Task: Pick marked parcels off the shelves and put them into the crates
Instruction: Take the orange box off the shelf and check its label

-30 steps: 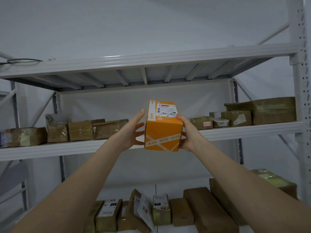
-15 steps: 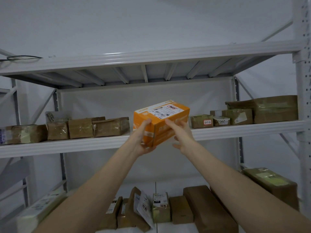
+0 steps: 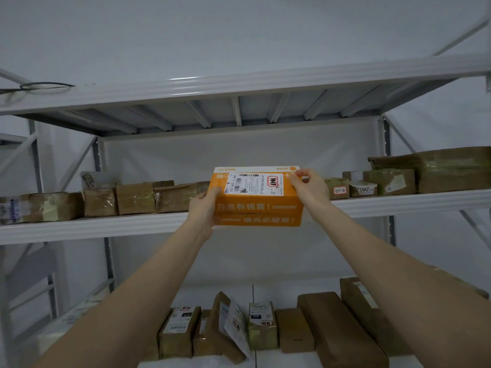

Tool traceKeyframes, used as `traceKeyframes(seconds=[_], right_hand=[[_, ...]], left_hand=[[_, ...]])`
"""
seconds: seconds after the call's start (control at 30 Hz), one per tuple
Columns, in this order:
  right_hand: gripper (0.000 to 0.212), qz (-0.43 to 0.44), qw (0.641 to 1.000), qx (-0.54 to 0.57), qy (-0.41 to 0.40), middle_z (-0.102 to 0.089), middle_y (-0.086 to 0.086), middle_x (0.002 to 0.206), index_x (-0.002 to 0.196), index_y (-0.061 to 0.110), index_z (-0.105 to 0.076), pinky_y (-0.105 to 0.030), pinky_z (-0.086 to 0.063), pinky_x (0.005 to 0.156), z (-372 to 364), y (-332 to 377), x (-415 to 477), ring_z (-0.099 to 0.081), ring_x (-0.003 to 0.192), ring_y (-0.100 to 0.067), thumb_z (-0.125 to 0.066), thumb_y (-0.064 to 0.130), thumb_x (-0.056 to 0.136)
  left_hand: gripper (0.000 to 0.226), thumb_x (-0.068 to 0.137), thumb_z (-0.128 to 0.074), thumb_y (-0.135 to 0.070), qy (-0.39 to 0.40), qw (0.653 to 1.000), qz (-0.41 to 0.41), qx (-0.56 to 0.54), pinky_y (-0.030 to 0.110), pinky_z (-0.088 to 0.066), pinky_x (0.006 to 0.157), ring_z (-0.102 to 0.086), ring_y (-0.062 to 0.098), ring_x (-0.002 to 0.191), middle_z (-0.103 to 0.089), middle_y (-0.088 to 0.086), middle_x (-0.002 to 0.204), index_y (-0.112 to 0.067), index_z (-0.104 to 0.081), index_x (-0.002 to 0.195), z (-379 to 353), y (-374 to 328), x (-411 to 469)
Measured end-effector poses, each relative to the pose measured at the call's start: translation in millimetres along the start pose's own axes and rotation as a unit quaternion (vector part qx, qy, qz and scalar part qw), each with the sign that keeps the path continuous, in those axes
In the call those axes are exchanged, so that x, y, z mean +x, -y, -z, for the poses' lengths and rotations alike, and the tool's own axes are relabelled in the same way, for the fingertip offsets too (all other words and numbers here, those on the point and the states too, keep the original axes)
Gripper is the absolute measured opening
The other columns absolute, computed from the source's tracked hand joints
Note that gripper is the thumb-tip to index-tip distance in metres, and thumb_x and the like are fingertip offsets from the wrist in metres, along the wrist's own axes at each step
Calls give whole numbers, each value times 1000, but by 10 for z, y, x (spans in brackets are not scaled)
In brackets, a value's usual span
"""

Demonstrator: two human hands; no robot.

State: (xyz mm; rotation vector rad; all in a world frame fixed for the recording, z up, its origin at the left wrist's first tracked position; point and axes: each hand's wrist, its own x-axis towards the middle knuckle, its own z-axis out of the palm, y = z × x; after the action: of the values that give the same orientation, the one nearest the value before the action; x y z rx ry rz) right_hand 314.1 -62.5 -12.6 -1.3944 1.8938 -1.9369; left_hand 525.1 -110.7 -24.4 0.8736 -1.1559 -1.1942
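Both hands clamp orange parcel [image 3: 256, 200]: left hand [image 3: 203, 208] on left end, right hand [image 3: 309, 185] on top-right corner. Keep pkg level, check red mark, then carry to crate w/ both hands.
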Motion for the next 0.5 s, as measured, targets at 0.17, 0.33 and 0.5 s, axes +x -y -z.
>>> traceKeyframes(seconds=[0.17, 0.33, 0.5], right_hand=[[70, 10, 998, -64, -19, -50, -9, 135, 141, 32, -37, -47, -48, 95, -42, -54, -65, -54, 117, -29, -69, 46, 80], [110, -13, 995, -43, 84, -48, -3, 138, 147, 36, -25, -46, -52, 91, 51, -88, -145, -57, 114, -27, -77, 54, 51], [63, -4, 988, -75, 132, -60, -2, 127, 132, 19, -54, -40, -47, 98, 124, -145, -287, -58, 113, -22, -76, 39, 76]], left_hand=[[41, 85, -67, -14, -48, 993, -102, 38, 37, -47, 93, -58, 22, 106, -61, 5, 116, -11, -51, 123, -137, 15, 42], [53, 85, -68, -7, 63, 994, -88, 33, 34, -44, 89, -57, 19, 111, -60, 0, 124, -14, -47, 132, -396, 96, -73], [73, 84, -63, 0, 143, 985, -57, 84, 53, -46, 94, -54, 21, 113, -57, -8, 130, -36, -36, 141, -435, 182, -146]])
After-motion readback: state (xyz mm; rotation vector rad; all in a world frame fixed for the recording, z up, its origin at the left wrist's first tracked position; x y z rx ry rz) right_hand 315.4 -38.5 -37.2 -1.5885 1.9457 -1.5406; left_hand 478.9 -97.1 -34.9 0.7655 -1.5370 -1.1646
